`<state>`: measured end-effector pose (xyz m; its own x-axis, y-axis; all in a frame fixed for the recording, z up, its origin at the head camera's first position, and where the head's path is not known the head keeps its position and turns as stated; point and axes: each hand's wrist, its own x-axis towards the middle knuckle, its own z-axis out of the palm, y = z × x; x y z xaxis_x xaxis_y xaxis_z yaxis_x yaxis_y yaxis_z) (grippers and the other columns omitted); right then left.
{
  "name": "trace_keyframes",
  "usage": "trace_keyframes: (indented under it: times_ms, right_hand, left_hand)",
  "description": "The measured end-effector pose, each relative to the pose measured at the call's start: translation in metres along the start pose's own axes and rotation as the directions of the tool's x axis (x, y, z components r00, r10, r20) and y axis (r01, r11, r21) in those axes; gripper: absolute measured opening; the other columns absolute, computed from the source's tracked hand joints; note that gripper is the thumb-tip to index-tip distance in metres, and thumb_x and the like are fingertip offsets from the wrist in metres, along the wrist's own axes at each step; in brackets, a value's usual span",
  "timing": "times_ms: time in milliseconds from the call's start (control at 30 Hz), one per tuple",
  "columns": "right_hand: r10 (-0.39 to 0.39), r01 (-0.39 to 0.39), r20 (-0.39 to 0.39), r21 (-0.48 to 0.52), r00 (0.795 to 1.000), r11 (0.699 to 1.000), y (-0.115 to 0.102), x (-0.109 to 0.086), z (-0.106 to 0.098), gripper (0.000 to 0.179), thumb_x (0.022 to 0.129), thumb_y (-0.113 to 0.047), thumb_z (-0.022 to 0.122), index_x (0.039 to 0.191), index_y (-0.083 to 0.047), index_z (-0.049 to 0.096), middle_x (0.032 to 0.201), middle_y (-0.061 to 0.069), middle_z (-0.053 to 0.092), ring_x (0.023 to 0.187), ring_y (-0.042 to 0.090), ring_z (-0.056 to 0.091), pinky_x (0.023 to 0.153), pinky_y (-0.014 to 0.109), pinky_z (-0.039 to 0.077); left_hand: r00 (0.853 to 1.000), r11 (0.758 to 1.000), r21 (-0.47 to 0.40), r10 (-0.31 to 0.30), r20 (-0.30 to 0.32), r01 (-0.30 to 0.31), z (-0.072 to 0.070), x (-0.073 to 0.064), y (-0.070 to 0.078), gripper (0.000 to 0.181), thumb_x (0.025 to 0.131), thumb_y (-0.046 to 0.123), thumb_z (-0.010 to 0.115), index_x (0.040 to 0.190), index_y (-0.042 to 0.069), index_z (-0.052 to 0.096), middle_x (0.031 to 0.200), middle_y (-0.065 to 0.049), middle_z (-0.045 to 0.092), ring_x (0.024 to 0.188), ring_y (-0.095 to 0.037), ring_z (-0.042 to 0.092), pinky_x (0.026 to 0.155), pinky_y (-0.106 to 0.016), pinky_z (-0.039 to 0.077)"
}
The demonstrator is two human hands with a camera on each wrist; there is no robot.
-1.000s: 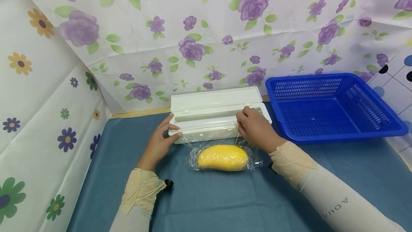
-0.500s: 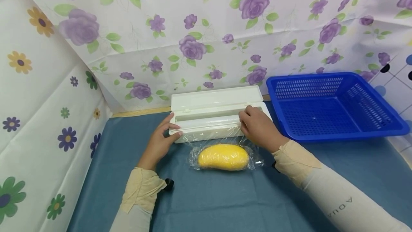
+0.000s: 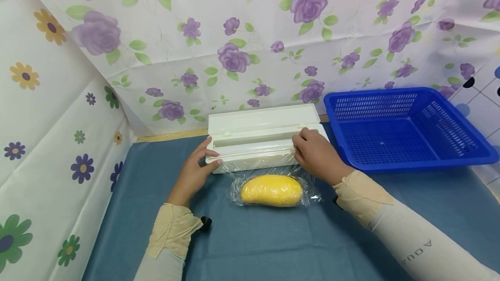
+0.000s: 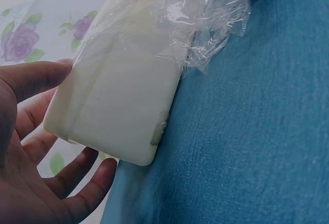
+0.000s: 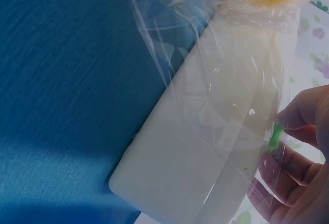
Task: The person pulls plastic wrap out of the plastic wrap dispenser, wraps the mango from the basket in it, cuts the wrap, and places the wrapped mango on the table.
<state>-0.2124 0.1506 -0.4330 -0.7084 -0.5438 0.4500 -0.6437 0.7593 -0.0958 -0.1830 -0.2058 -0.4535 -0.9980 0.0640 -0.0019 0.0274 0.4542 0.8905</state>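
A long white cling film dispenser [image 3: 250,163] lies with its lid [image 3: 263,118] flipped up, a film roll [image 3: 254,147] inside. My left hand [image 3: 194,172] grips its left end, thumb at the front and fingers over the end; in the left wrist view that hand [image 4: 46,147] curls about the corner. Near the right end, my right hand [image 3: 318,155] pinches a small green slider [image 5: 275,137] on the dispenser's edge, seen in the right wrist view. Film [image 4: 198,13] stretches from the dispenser to a yellow mango-shaped item [image 3: 271,190], wrapped in clear film on the cloth before it.
A blue perforated plastic basket [image 3: 390,165] stands right of the dispenser. Blue-green cloth [image 3: 250,246] covers the table. A floral sheet [image 3: 234,86] hangs close behind the dispenser, and another flowered sheet [image 3: 50,142] lines the left side.
My right hand has slid slightly to the right along the dispenser. The left hand keeps its place, and the wrapped yellow item stays put.
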Motion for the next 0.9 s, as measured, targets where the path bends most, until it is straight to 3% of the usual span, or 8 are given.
trace_keyframes:
  times_ms: [333, 900]
  right_hand:
    - [0.023, -0.023, -0.001, -0.004, 1.000, 1.000, 0.0022, -0.0021, -0.0007, 0.013, 0.094, -0.009, 0.060, 0.083, -0.011, 0.052, 0.079, 0.007, 0.049, 0.067, 0.022, 0.046, 0.061, 0.033, 0.037]
    - [0.054, -0.054, 0.005, -0.013, 0.999, 0.998, 0.0038, -0.0047, -0.0048, 0.010, 0.092, -0.009, 0.063, 0.086, -0.010, 0.055, 0.083, 0.008, 0.053, 0.072, 0.024, 0.050, 0.063, 0.034, 0.041]
  left_hand:
    - [1.000, 1.000, 0.012, 0.001, 0.004, -0.001, 0.0002, 0.0006, -0.0010, 0.022, 0.096, 0.029, 0.071, 0.110, 0.013, 0.069, 0.166, 0.014, 0.026, 0.159, -0.022, 0.013, 0.125, -0.058, 0.016]
    - [1.000, 1.000, 0.005, 0.000, 0.005, 0.000, -0.0002, 0.0006, -0.0024, 0.021, 0.096, 0.028, 0.071, 0.110, 0.012, 0.069, 0.167, 0.014, 0.026, 0.159, -0.022, 0.012, 0.125, -0.058, 0.017]
